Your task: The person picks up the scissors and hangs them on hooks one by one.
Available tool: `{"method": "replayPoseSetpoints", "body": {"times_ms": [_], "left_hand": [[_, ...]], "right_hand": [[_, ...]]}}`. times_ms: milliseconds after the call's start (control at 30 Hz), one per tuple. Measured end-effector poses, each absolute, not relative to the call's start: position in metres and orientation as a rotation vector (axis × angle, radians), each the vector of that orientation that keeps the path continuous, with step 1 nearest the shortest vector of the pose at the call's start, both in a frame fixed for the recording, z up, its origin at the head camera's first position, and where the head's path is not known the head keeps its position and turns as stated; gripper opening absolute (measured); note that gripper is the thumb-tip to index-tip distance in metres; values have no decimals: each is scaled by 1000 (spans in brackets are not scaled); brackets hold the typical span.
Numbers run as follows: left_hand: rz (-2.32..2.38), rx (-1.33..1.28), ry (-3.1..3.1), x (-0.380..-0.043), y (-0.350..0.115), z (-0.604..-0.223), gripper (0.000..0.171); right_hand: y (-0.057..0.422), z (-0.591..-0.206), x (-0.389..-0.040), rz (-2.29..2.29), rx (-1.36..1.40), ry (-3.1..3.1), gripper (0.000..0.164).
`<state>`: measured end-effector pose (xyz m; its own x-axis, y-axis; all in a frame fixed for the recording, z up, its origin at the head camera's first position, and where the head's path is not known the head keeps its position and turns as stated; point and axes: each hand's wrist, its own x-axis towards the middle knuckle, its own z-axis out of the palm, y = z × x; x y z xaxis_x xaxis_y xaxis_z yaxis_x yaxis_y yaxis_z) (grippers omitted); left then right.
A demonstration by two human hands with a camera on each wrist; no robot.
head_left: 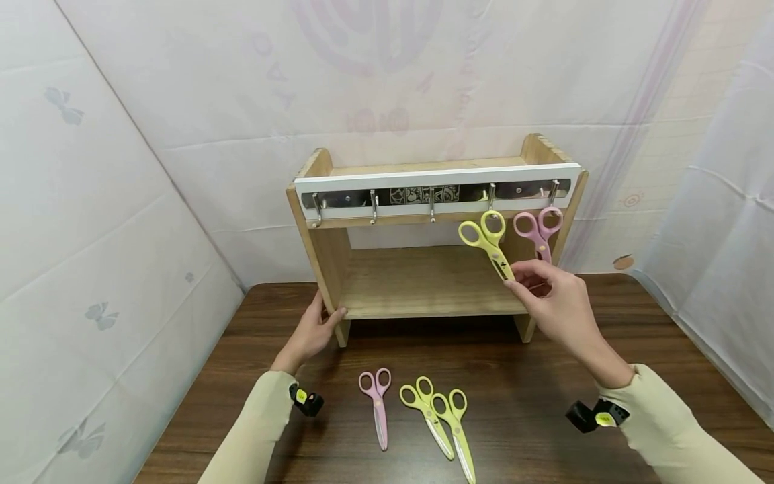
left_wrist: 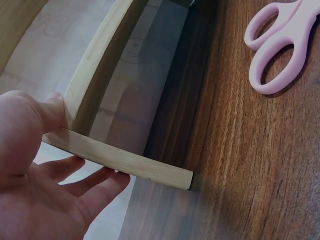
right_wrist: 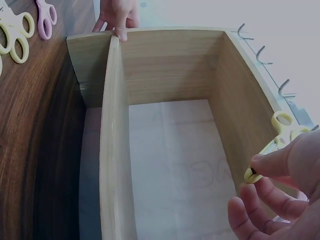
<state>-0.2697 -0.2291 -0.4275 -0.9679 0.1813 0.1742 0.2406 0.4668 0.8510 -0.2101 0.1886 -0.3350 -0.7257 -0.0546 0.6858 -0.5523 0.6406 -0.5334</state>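
My right hand (head_left: 559, 299) pinches yellow-green scissors (head_left: 494, 250) near the blade end between thumb and fingers. Their handle loops point up, one right at the fourth hook (head_left: 492, 195) from the left. Pink scissors (head_left: 538, 232) hang by a loop from the hook at the far right, their lower part behind my right hand. My left hand (head_left: 307, 336) grips the lower left side panel of a wooden shelf (head_left: 417, 275). In the left wrist view its thumb lies by the shelf board's front edge and its fingers press the panel's outer face (left_wrist: 125, 162).
Across the shelf's top front runs a white hook rail (head_left: 387, 180); its three left hooks are bare. On the dark wooden table (head_left: 254, 423) before the shelf lie pink scissors (head_left: 379, 407) and two yellow-green pairs, one (head_left: 429, 417) overlapping the other (head_left: 458, 437). Pale sheeting hangs behind.
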Motion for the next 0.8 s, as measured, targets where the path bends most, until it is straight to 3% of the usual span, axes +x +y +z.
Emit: {"method": "replayPoseSetpoints", "body": {"times_ms": [800], "left_hand": [[-1526,-396,-2635,-270,-230,-428,67]], "right_hand": [[173,-346,-227,1118,434,-2204,14]]}}
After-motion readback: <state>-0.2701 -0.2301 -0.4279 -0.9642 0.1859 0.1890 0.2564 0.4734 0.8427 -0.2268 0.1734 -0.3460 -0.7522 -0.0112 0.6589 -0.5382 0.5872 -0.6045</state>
